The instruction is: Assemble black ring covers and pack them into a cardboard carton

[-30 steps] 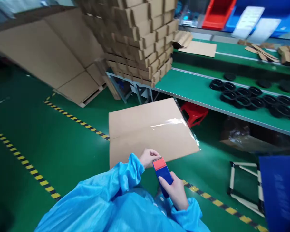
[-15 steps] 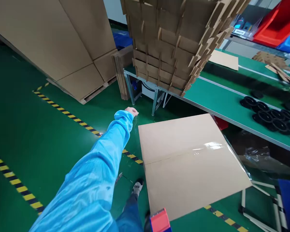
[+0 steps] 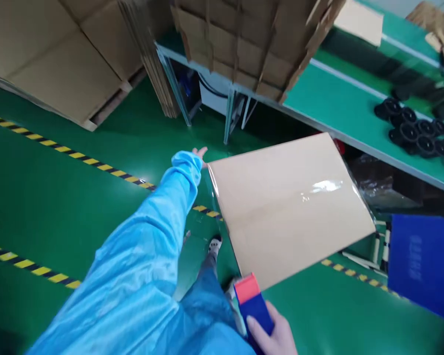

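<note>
A closed cardboard box (image 3: 281, 212) stands before me, with shiny clear tape across its top. Clear film or tape also glints along its left edge. My left hand (image 3: 200, 153) is at the far left corner of the box, fingers stretched and apart; its palm is partly hidden by the blue sleeve, and I cannot tell whether it touches the box. By the near edge, my right hand (image 3: 277, 330) grips a blue and red tape dispenser (image 3: 257, 310) below the box's near left corner.
A green workbench (image 3: 318, 93) carries stacked cardboard dividers (image 3: 229, 44) and several black round parts (image 3: 416, 130). Large cartons (image 3: 62, 74) sit on a pallet at upper left. A blue bin (image 3: 422, 261) stands at right. Yellow-black tape (image 3: 77, 155) marks the green floor.
The view has tilted downward and shifted. My right hand has come into view with the tape dispenser. My left hand has moved closer to the box corner and its fingers have spread.
</note>
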A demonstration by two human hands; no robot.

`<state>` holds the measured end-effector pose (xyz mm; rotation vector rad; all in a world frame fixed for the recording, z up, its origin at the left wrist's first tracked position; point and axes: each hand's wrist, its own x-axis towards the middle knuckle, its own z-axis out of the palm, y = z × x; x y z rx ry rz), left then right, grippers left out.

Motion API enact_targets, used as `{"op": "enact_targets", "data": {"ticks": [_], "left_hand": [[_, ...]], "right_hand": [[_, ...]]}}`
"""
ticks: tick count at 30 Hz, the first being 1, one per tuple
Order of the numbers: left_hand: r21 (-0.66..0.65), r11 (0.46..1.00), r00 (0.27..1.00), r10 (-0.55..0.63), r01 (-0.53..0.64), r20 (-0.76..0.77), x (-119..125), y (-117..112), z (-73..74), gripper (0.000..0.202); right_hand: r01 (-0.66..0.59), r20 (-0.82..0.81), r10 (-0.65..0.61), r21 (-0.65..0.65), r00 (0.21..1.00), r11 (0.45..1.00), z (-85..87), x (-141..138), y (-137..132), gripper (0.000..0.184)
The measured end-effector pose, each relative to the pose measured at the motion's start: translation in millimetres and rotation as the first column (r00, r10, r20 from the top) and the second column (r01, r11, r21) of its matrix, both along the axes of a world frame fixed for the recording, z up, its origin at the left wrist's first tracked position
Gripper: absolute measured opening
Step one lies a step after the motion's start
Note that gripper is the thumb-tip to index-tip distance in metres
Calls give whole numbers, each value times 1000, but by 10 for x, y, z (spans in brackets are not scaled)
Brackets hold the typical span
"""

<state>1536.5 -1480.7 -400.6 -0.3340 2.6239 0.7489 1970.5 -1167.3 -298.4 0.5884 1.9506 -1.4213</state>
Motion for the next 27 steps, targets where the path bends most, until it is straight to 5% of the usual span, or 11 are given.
{"op": "enact_targets", "data": {"ticks": [9, 20, 23, 27], "left_hand": [[-158, 982, 985, -124, 104, -121, 435, 324, 302, 51], [-165, 985, 982, 17, -48, -186, 649, 585, 405, 57], [-146, 988, 980, 14, -44, -200, 729, 655, 419, 65], [-110, 988, 923, 57, -107, -380, 1055, 832, 494, 58]], "right_hand": [[28, 73, -25, -50, 997, 998, -117, 104, 73, 53], [15, 80, -12, -31, 997, 999, -545, 1400, 670, 57], [4, 120, 2, -49, 993, 999, -645, 1394, 733, 57], [-64, 252, 66, -15, 966, 998, -922, 1012, 637, 55]]}}
